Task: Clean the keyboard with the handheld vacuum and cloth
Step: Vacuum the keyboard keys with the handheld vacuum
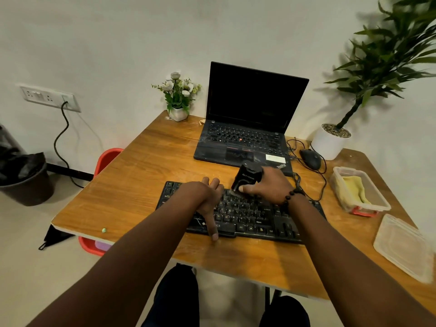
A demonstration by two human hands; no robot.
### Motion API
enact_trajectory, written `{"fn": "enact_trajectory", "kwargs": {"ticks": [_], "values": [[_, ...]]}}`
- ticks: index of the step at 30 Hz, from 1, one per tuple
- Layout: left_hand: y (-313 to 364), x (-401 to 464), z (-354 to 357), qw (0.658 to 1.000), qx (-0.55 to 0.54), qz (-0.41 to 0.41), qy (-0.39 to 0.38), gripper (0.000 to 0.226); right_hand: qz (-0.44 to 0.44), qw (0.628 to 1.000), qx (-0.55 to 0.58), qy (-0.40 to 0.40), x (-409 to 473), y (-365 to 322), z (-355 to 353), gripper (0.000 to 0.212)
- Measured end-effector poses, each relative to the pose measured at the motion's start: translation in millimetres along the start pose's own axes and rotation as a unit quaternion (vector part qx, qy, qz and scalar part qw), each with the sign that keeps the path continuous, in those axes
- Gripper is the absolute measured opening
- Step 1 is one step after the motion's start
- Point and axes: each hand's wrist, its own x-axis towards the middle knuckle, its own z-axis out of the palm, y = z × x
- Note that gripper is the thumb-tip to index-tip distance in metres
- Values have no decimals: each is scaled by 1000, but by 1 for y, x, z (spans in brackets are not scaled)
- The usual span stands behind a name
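Note:
A black keyboard [247, 217] lies on the wooden table [146, 185] in front of me. My right hand [269, 185] grips a small black handheld vacuum [246, 177], whose lower end sits on the keyboard's upper key rows. My left hand [208, 199] rests flat on the left half of the keyboard, fingers spread and the thumb reaching over the front edge. A yellow cloth [355, 190] lies folded in a clear plastic container [339, 175] at the right of the table.
An open black laptop [247, 128] stands behind the keyboard, with a wired mouse [311, 158] and cables beside it. A container lid [401, 249] lies at the right edge. A flower pot [178, 113] and a potted plant [330, 142] stand at the back. A bin [26, 182] sits left on the floor.

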Motion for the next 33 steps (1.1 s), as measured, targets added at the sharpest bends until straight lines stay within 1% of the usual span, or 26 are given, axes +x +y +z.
{"fn": "enact_trajectory", "kwargs": {"ticks": [1, 2, 4, 5, 6, 8, 9, 10, 12, 13, 15, 17, 19, 21, 23, 25, 26, 28, 30, 31, 33], "values": [[-1, 0, 0, 1000, -2, 0, 0, 144, 1, 1000, 6, -7, -3, -1, 1, 41], [-1, 1, 1, 1000, -2, 1, -2, 144, 5, 1000, -14, -3, -5, 1, 2, 41], [-1, 2, 1, 1000, -3, 1, -3, 145, 17, 995, -86, 45, -9, 2, 0, 41], [-1, 2, 1, 1000, -4, 0, -4, 146, 25, 994, -90, 62, -11, 3, -1, 42], [0, 1, 1, 1000, -4, 0, -3, 146, 29, 996, -68, 55, -11, 5, -2, 42], [-1, 1, 2, 1000, -4, 2, 1, 146, 38, 999, 8, 15, -15, 10, -2, 41], [-2, 1, 3, 1000, -5, 4, 2, 146, 44, 999, 16, 6, -19, 12, -2, 40], [-2, 1, 3, 1000, -7, 5, 3, 146, 51, 999, 1, 6, -21, 14, -3, 39], [-3, 2, 3, 1000, -6, 5, 4, 147, 59, 996, -57, 38, -22, 14, -6, 37], [-3, 3, 4, 1000, -5, 4, 3, 147, 67, 994, -60, 61, -23, 12, -8, 37], [-4, 5, 5, 1000, -10, 2, 4, 148, 82, 993, -12, 82, -24, 7, -5, 39], [-5, 5, 6, 1000, -13, 2, 4, 147, 87, 994, 25, 65, -31, 0, 7, 40], [-5, 6, 6, 1000, -12, 4, 3, 147, 63, 997, 21, 36, -39, -3, 18, 40], [-5, 6, 7, 1000, -12, 3, 1, 147, 55, 997, 49, 11, -44, -4, 14, 39], [-5, 7, 7, 1000, -10, 3, 0, 148, 80, 993, 81, 20, -44, 0, 6, 43], [-6, 8, 7, 1000, -7, 4, 3, 148, 99, 991, 77, 48, -47, 1, 5, 45], [-6, 7, 7, 1000, -9, 3, 3, 148, 95, 992, 74, 49, -50, -1, 8, 44], [-6, 6, 7, 1000, -15, 2, 1, 148, 69, 995, 67, 20, -56, -9, 14, 40], [-5, 6, 7, 1000, -14, 1, 0, 148, 52, 995, 85, -11, -60, -14, 11, 39], [-5, 6, 7, 1000, -13, 1, 0, 148, 52, 994, 101, -2, -60, -15, 8, 39], [-6, 7, 7, 1000, -10, 2, 1, 148, 71, 989, 119, 48, -61, -14, 6, 39]]}}
